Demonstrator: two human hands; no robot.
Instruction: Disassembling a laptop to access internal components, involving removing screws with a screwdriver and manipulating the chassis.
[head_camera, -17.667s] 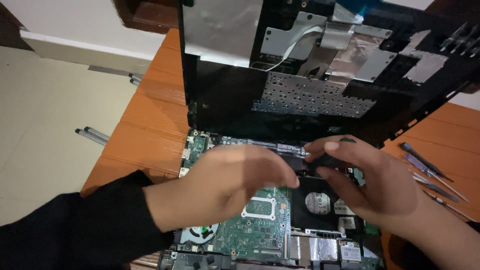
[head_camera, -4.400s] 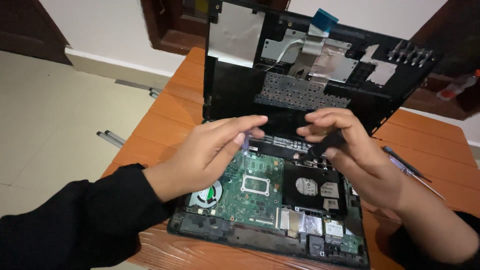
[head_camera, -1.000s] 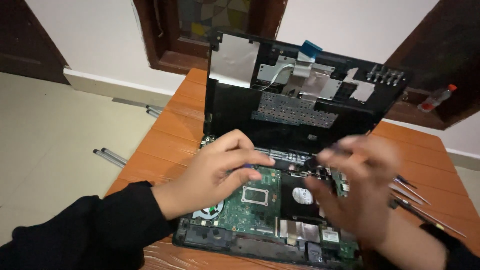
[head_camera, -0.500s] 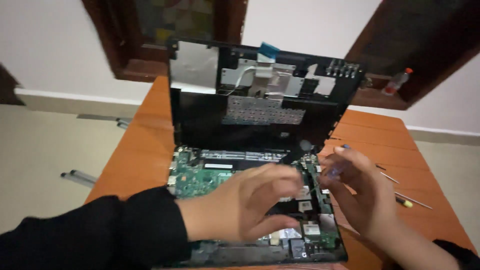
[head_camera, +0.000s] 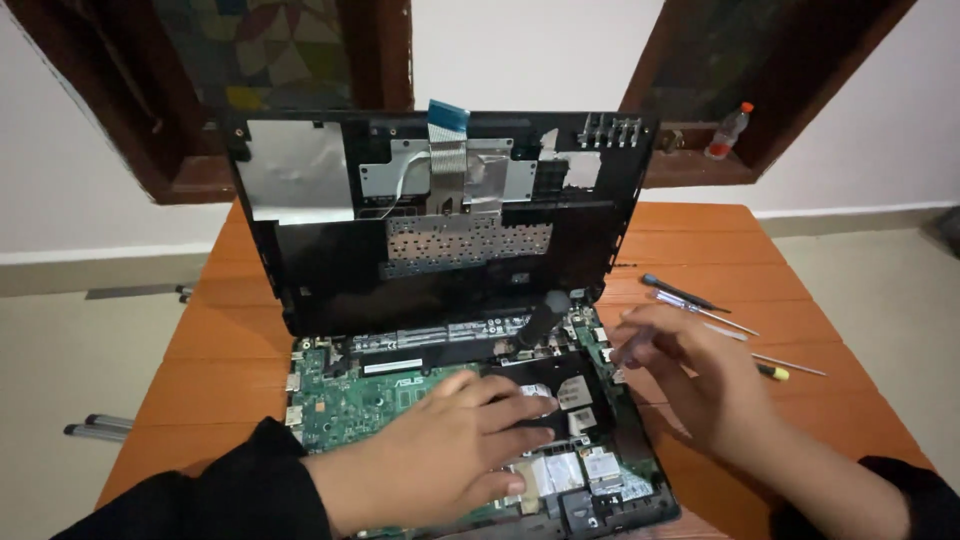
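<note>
Green motherboard (head_camera: 372, 400) under left hand (head_camera: 450, 455)

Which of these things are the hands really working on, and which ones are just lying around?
In use:
- opened laptop, with its green circuit board bare
- lifted keyboard cover, propped upright
- left hand, flat on the black drive
- right hand, beside the laptop's right edge

Lying about:
- screwdrivers on the wooden table
- plastic bottle on the window ledge
</note>
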